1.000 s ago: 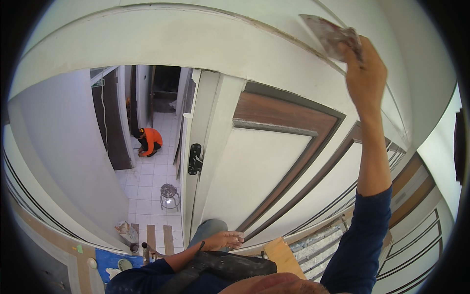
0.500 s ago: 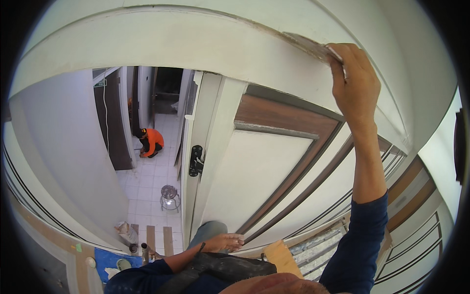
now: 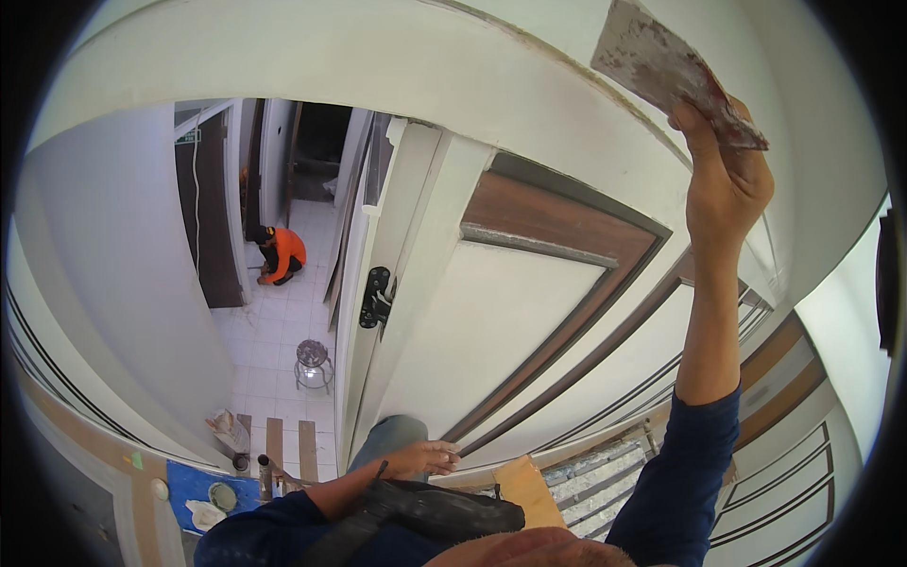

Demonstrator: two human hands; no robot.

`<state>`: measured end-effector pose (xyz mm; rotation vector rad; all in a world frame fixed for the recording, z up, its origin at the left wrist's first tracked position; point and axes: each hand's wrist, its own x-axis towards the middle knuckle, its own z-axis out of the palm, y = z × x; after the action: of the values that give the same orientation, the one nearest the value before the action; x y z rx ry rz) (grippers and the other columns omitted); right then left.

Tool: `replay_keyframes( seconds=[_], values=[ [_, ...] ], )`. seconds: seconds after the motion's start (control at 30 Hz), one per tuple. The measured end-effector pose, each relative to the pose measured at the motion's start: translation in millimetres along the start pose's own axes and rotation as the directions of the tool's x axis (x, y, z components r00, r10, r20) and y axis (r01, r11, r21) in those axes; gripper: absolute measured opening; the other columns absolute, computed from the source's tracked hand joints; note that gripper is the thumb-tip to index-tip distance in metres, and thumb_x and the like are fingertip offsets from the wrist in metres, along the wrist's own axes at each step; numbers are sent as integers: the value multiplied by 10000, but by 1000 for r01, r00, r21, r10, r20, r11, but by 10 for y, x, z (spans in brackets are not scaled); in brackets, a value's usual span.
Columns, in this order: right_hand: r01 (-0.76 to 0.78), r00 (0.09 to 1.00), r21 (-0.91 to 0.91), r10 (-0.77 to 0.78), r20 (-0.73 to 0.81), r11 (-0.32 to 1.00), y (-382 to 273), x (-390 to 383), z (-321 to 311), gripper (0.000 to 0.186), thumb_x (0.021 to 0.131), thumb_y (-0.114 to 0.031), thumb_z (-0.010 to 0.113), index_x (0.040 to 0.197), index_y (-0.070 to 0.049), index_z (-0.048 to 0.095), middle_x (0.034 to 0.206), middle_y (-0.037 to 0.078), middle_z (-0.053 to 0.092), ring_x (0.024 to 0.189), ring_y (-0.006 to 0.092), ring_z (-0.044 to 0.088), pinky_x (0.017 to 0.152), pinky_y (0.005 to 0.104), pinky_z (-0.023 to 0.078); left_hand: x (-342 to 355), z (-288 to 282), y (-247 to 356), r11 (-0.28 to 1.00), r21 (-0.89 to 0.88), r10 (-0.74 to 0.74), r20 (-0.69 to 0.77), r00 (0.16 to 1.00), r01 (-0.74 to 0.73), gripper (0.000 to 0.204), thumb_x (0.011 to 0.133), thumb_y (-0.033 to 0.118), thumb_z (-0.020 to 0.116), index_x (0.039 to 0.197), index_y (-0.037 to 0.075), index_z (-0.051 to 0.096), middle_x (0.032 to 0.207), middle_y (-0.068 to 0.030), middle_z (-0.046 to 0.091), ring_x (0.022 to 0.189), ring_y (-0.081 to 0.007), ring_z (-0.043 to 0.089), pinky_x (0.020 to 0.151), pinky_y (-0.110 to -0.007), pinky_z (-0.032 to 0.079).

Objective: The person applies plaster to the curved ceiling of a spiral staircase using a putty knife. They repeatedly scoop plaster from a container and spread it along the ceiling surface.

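My right hand, raised at the upper right, is closed on a wide scraper with a stained, putty-smeared blade. The blade is tilted up beside a long, rough seam in the white beam above the door; whether it touches cannot be told. Low at the centre, my left hand has loosely bent fingers, apart, with whitish smears and nothing visible in them. It rests near my leg, in front of the white door with brown-and-grey moulding.
A co-worker in an orange top crouches in the tiled hallway. A round stool and a sack are lower down. Planks, a blue sheet with containers, a yellow board and a metal platform are below me.
My right hand dipped toward the seam, then rose and moved right with the scraper, its blade now tilted upward. The view has shifted slightly; my left hand stays low.
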<state>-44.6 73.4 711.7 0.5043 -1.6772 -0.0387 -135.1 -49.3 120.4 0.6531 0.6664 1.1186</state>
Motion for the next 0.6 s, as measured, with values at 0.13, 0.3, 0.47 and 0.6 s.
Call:
replay_keyframes(
  seconds=[0.13,0.3,0.47,0.6],
  values=[
    [19,1000,-56,-18,9,998,19,17,223,234,838,21,756,1065,-25,721,925,55,715,788,108,644,714,226,507,-9,12,21,1000,12,19,15,1000,-19,416,1057,182,474,1428,-6,463,1313,-165,568,1202,-262,581,1082,-388,458],
    [266,963,-241,-267,26,933,-87,24,526,271,801,50,768,1040,-74,742,943,52,718,760,114,666,646,229,544,-17,60,30,997,77,24,-31,999,-21,392,1075,176,424,1423,1,471,1318,-167,563,1203,-277,590,1076,-389,470],
    [293,953,-274,-303,4,916,-33,-61,653,292,784,63,768,1040,-74,742,948,62,720,767,130,686,638,238,573,-23,38,21,1000,-1,22,-30,999,-23,409,1045,157,499,1425,7,483,1298,-164,582,1178,-258,594,1075,-381,466],
    [272,948,-442,-318,-31,855,-43,-105,593,133,833,7,776,954,31,727,967,98,729,750,119,675,627,229,528,15,2,-42,999,24,43,-18,999,-42,395,1047,146,490,1418,9,493,1295,-164,583,1176,-256,595,1069,-381,470]
  ],
)
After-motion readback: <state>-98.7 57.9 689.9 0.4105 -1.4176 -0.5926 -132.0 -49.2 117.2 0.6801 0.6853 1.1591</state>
